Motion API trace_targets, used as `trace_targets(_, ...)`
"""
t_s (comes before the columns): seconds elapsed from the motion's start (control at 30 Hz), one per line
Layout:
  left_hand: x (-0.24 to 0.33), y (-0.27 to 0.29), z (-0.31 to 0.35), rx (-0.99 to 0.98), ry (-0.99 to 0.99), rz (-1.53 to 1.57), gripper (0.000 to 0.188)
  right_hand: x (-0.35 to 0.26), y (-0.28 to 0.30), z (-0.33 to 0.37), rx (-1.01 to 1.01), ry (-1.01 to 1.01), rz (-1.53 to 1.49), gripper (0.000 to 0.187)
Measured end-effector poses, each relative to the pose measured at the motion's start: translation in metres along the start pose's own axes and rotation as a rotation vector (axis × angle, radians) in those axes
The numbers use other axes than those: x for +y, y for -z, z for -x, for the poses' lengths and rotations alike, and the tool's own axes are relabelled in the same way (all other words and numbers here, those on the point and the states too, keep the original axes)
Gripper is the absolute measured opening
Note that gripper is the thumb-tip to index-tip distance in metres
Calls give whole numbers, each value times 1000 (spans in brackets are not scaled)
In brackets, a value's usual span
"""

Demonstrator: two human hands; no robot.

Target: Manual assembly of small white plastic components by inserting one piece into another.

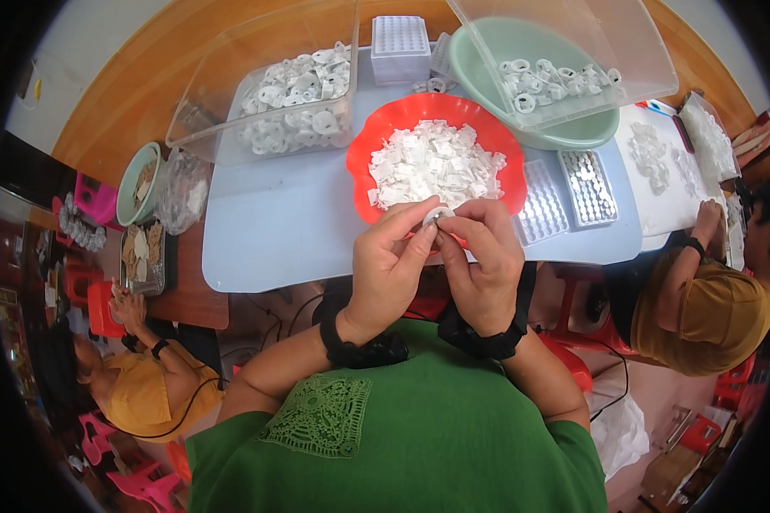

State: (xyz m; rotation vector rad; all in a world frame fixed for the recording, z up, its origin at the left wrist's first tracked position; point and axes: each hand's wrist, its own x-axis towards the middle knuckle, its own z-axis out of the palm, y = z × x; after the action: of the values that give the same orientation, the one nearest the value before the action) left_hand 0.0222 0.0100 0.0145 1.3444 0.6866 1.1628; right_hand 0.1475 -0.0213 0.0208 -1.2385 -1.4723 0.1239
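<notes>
My left hand [388,265] and my right hand [486,261] meet in front of my chest, fingertips pinched together on one small white ring-shaped plastic part [439,215]. They hover over the near rim of a red bowl [361,154] filled with small flat white plastic pieces [435,162]. Both wrists wear black bands. The underside of the held part is hidden by my fingers.
A clear tub [222,103] of white rings stands back left, a green basin [479,77] with a clear tub of rings in it back right. Grid trays [587,186] lie right of the red bowl on the pale blue table [265,231]. Two other people work at either side.
</notes>
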Motion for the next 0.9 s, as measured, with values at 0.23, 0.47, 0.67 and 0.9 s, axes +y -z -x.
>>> trace_targets(0.23, 3, 2, 0, 23, 51, -18, 25, 0, 0, -2, -23, 32, -14, 15)
trace_targets(0.47, 7, 1, -1, 70, 267, 186, 25, 0, -2, 1, -54, 0, -15, 13)
trace_targets(0.67, 2, 2, 0, 71, 234, 232, 23, -1, 0, 2, -14, -28, -21, 16)
trace_targets(0.9, 5, -3, 0, 106, 167, 130, 25, 1, -6, 11, 8, -18, 27, 23)
